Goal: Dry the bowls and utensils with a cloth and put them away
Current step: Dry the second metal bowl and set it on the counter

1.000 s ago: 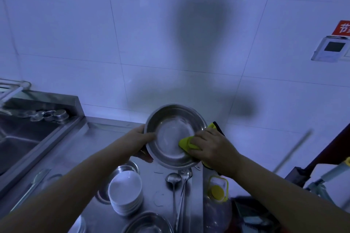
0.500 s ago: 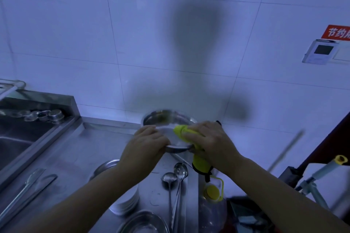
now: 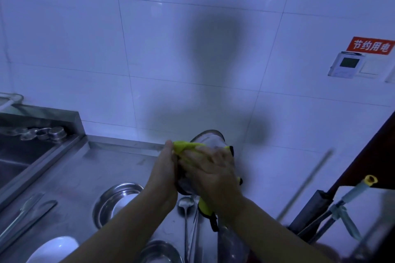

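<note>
I hold a steel bowl up over the counter's right end, tipped so its rim faces away from me; only its far edge shows above my hands. My left hand grips the bowl's left side. My right hand presses a yellow cloth against the bowl's outside, and a tail of that cloth hangs below my wrist. Both hands are blurred by motion. Two steel spoons lie on the steel counter below my hands.
A steel bowl with white bowls in it sits under my left forearm. Another white bowl and a steel bowl are at the bottom edge. Tongs lie at the left. A sink with small steel cups is far left.
The bowl has been turned from facing me to tipped away. The cloth moved from its inside to its outer surface, and my hands came closer together.
</note>
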Action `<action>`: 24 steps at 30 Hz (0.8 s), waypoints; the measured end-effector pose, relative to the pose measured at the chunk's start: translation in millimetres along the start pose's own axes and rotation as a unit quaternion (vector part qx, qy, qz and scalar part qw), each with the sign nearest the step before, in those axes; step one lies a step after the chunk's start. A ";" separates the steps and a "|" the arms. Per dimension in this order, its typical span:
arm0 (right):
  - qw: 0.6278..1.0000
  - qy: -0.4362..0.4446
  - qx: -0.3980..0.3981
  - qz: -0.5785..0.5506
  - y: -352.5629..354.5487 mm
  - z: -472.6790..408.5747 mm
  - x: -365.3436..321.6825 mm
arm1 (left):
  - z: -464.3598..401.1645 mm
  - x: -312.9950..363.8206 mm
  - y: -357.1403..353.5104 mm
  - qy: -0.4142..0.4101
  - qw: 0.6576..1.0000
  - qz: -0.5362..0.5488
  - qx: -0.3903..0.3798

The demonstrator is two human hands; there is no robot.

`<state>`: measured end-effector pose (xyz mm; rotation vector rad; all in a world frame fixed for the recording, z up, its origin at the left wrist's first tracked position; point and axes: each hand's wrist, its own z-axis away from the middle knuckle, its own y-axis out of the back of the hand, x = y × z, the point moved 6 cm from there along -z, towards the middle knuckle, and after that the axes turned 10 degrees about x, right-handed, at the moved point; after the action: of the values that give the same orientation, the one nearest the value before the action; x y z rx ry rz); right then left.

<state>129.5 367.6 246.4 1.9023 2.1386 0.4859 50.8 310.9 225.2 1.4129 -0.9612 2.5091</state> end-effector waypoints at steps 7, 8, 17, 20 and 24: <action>0.994 -0.100 0.001 0.032 10.8 -23.2 18.8 | 1.7 -7.1 7.1 -0.052 0.997 -0.046 0.039; 0.989 -0.141 0.001 0.033 13.4 -28.8 29.0 | 2.7 -7.7 9.5 -0.052 0.997 -0.032 0.049; 0.843 -0.504 0.116 -0.146 33.2 5.8 84.8 | -0.7 5.7 17.9 -0.047 0.994 0.098 0.027; 0.844 -0.510 0.102 -0.131 22.7 27.7 62.2 | -1.2 5.8 9.2 -0.001 0.985 0.172 -0.020; 0.836 -0.519 0.116 -0.134 23.8 38.2 53.0 | -1.1 5.5 3.2 0.021 0.982 0.184 -0.026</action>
<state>159.5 425.8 223.0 1.3647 1.6392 -0.7484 45.6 307.8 227.7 1.2575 -1.3814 2.7249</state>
